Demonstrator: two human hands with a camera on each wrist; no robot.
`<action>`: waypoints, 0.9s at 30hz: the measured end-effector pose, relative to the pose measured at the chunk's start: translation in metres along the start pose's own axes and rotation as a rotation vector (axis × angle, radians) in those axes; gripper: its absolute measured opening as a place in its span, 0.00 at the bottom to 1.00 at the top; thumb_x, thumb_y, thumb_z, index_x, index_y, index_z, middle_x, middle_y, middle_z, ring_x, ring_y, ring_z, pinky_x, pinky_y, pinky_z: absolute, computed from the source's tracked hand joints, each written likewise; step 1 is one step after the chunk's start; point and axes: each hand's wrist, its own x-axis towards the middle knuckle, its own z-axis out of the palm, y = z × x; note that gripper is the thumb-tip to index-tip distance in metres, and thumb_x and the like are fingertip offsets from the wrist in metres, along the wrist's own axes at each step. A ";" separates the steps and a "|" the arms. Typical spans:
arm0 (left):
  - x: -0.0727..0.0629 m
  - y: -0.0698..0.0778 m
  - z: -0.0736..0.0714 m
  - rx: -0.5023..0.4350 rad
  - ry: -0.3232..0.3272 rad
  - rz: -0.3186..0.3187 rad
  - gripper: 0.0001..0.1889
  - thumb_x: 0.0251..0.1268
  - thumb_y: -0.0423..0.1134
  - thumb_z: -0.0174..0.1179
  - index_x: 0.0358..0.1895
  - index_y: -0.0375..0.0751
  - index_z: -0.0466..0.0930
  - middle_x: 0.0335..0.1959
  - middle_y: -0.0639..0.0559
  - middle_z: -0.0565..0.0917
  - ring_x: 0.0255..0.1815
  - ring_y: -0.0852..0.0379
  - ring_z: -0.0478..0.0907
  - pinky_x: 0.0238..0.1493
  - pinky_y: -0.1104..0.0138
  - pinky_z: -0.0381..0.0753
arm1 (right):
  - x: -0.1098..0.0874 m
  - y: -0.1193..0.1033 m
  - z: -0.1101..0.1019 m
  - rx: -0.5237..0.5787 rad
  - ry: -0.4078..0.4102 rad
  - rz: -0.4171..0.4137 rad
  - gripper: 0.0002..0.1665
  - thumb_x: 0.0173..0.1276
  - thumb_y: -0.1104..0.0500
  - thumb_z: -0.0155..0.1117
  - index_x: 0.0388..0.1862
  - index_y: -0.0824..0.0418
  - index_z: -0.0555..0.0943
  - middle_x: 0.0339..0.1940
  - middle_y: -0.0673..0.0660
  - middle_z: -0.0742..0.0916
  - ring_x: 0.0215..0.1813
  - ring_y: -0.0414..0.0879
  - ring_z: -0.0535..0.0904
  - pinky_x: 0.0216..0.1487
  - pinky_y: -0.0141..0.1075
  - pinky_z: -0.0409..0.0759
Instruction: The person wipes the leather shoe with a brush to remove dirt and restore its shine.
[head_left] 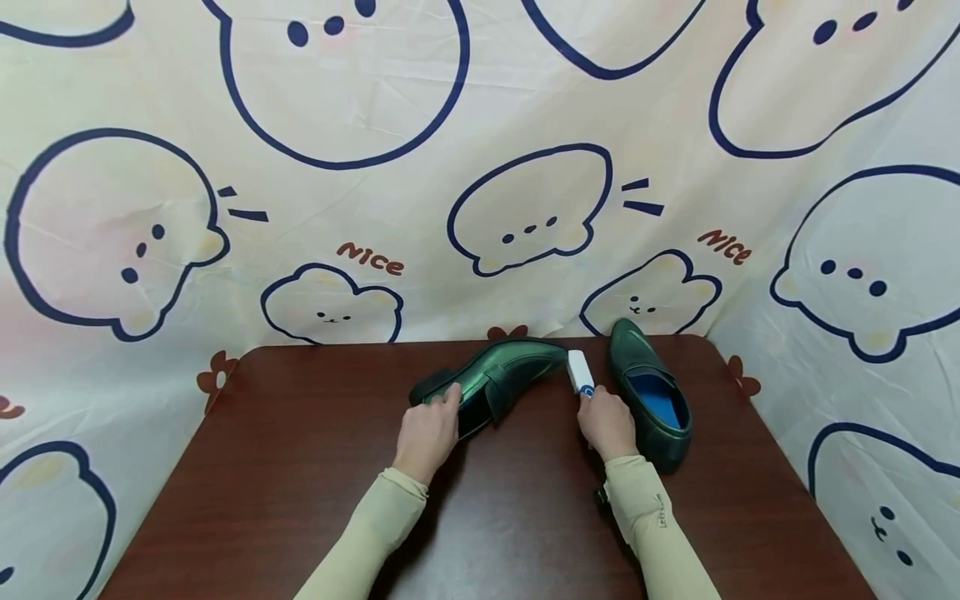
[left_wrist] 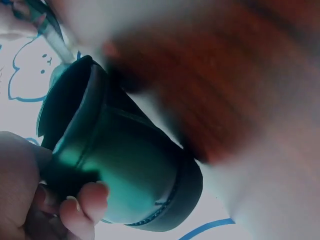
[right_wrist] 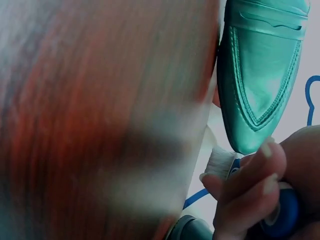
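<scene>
The pale cloth (head_left: 420, 212) with drawn faces stands behind the brown table (head_left: 292, 492). On the table, the second green shoe (head_left: 640, 365) rests on its sole beside the right hand — perhaps put aside so that the other shoe gets all the attention. That other one, the tilted green shoe (head_left: 489, 379), is in front of the person, its toe pointing to the right; whether it touches the table I cannot tell.

The left hand (head_left: 427, 435) grips it close around the heel, which probably leaves the toe and upper free to be reached. The right hand (head_left: 609, 423) has its fingers curled around the blue handle of a white-bristled brush (head_left: 580, 371), whose head is just at the toe; contact is not certain.

As for writing, "Nice" is readable twice on the cloth. The letters on the right sleeve (head_left: 651, 525) are too small — I cannot read them surely.
</scene>
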 end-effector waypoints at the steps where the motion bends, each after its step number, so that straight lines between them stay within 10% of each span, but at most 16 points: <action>1: 0.001 -0.001 0.000 -0.019 0.000 0.003 0.09 0.65 0.32 0.62 0.42 0.40 0.71 0.11 0.52 0.63 0.06 0.58 0.58 0.09 0.66 0.63 | 0.000 0.001 0.001 -0.012 -0.002 -0.003 0.20 0.82 0.53 0.54 0.43 0.72 0.77 0.27 0.64 0.81 0.18 0.50 0.76 0.23 0.44 0.77; 27: 0.018 -0.011 -0.016 -0.233 -0.121 -0.042 0.10 0.65 0.31 0.59 0.48 0.43 0.78 0.09 0.56 0.64 0.08 0.60 0.56 0.12 0.68 0.54 | 0.005 0.012 0.005 -0.057 -0.054 -0.052 0.17 0.78 0.53 0.59 0.39 0.68 0.79 0.24 0.61 0.81 0.19 0.49 0.76 0.23 0.43 0.74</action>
